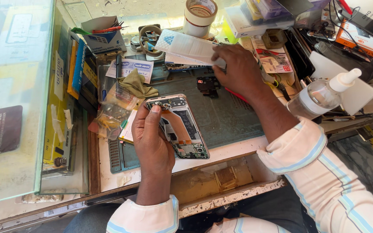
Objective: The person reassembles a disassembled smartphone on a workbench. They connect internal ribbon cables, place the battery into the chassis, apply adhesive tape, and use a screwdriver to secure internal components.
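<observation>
My left hand (pixel 152 138) holds an opened phone body (pixel 182 127) with its back off, circuit boards showing at both ends, tilted above the grey-green work mat (pixel 229 116). My thumb rests on the phone's upper end. My right hand (pixel 238 71) reaches toward the back of the bench and grips a white flat paper packet (pixel 186 47) by its right end, lifted above the mat. A small black phone part (pixel 208 85) lies on the mat just below that hand.
A clear spray bottle (pixel 320 97) stands at the right. A tape roll (pixel 199 15), small boxes and cables crowd the back. An olive cloth (pixel 137 84) and plastic bags (pixel 113 114) lie left of the mat. A glass display case (pixel 18 95) fills the left side.
</observation>
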